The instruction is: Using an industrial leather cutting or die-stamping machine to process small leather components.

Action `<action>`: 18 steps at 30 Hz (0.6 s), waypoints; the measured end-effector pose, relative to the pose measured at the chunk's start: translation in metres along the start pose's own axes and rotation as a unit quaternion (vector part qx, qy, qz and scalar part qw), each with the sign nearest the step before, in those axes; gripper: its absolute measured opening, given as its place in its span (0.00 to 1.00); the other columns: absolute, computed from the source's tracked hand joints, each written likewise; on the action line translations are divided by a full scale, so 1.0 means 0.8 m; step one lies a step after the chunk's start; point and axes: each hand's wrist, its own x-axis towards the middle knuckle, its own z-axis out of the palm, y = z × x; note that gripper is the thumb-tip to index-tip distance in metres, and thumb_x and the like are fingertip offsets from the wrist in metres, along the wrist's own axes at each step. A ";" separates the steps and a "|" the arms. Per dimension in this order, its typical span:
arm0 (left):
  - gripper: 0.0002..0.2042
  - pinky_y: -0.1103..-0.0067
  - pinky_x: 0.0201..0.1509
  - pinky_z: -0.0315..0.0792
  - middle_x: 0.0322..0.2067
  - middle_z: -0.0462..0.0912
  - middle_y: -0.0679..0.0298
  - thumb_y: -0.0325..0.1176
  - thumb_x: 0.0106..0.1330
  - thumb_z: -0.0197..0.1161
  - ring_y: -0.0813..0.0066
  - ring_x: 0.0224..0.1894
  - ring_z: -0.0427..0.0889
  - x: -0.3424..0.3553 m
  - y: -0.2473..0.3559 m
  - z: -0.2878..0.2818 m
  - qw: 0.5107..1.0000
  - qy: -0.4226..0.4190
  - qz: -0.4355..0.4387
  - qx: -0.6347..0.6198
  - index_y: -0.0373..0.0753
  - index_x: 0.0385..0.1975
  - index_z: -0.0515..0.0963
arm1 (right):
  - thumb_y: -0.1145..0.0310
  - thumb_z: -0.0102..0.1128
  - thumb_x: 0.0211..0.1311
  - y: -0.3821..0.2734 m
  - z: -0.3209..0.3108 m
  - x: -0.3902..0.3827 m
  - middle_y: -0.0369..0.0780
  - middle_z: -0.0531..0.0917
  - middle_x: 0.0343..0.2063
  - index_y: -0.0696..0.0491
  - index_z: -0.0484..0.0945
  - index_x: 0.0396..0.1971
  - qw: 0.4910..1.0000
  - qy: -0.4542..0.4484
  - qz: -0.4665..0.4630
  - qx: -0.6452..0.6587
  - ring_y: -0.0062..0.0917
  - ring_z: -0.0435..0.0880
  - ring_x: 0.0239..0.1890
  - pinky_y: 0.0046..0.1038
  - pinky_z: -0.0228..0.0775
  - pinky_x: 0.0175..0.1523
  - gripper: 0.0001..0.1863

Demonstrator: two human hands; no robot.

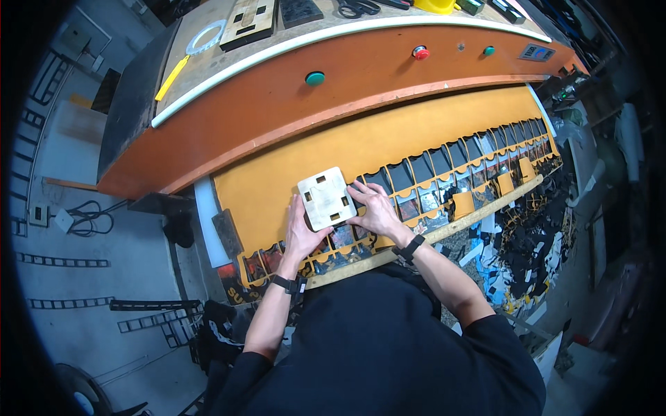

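Note:
A pale square board (322, 199) with dark rectangular slots rests at the lower edge of a yellow sheet (368, 128), where a long row of shapes has been cut out. My left hand (304, 229) grips the board's left and lower-left side. My right hand (376, 213) grips its right side, fingers at the edge and thumb near the lower corner. Yellow cut-out strips (423, 187) and loose yellow pieces (461, 206) lie to the right along a wooden bar (485, 211). Black bands are on both of my wrists.
An orange machine front (263, 114) with green and red buttons spans the back. Its top holds scissors (354, 10), a yellow cutter (171, 78), tape (205, 38) and boards (248, 24). Scraps (513, 263) pile at the right; cables (90, 218) and black strips lie on the left floor.

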 end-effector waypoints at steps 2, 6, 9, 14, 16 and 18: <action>0.63 0.56 0.91 0.52 0.83 0.60 0.36 0.35 0.51 0.91 0.44 0.87 0.57 -0.001 0.000 0.006 1.000 -0.005 0.004 0.004 0.29 0.84 0.53 | 0.58 0.93 0.44 0.011 0.009 -0.004 0.49 0.77 0.77 0.52 0.81 0.74 1.000 -0.001 0.013 0.004 0.46 0.72 0.79 0.44 0.62 0.83 0.51; 0.62 0.55 0.92 0.46 0.82 0.62 0.37 0.40 0.50 0.91 0.43 0.87 0.56 -0.007 -0.014 0.016 0.994 0.007 -0.026 -0.104 0.29 0.83 0.56 | 0.57 0.92 0.45 0.015 0.013 -0.009 0.48 0.78 0.77 0.53 0.80 0.74 0.999 -0.004 0.017 0.028 0.45 0.73 0.79 0.43 0.63 0.83 0.52; 0.63 0.55 0.92 0.45 0.82 0.62 0.37 0.40 0.49 0.92 0.44 0.87 0.56 -0.005 -0.015 0.018 0.994 0.009 -0.016 -0.108 0.29 0.84 0.56 | 0.57 0.93 0.45 0.026 0.013 -0.011 0.48 0.79 0.75 0.55 0.80 0.74 0.998 0.013 -0.011 0.060 0.43 0.75 0.78 0.41 0.64 0.82 0.52; 0.63 0.54 0.93 0.44 0.82 0.63 0.37 0.41 0.49 0.92 0.46 0.87 0.59 -0.003 -0.008 0.017 0.999 0.006 0.013 -0.033 0.29 0.83 0.57 | 0.59 0.93 0.44 0.041 0.022 -0.014 0.48 0.82 0.72 0.56 0.81 0.73 0.995 0.028 0.002 0.096 0.41 0.78 0.77 0.41 0.65 0.82 0.51; 0.63 0.53 0.93 0.44 0.82 0.63 0.37 0.41 0.48 0.92 0.46 0.87 0.59 -0.004 -0.012 0.016 0.999 0.008 0.009 -0.033 0.29 0.83 0.57 | 0.60 0.94 0.44 0.042 0.024 -0.013 0.48 0.83 0.72 0.56 0.81 0.73 0.994 0.031 -0.004 0.105 0.42 0.79 0.76 0.41 0.65 0.82 0.51; 0.63 0.53 0.92 0.45 0.81 0.63 0.37 0.41 0.48 0.92 0.46 0.86 0.59 -0.003 -0.013 0.016 0.999 0.008 0.005 -0.034 0.29 0.83 0.57 | 0.60 0.93 0.45 0.046 0.025 -0.012 0.47 0.81 0.74 0.52 0.80 0.74 0.994 0.018 -0.002 0.110 0.43 0.76 0.77 0.42 0.65 0.82 0.51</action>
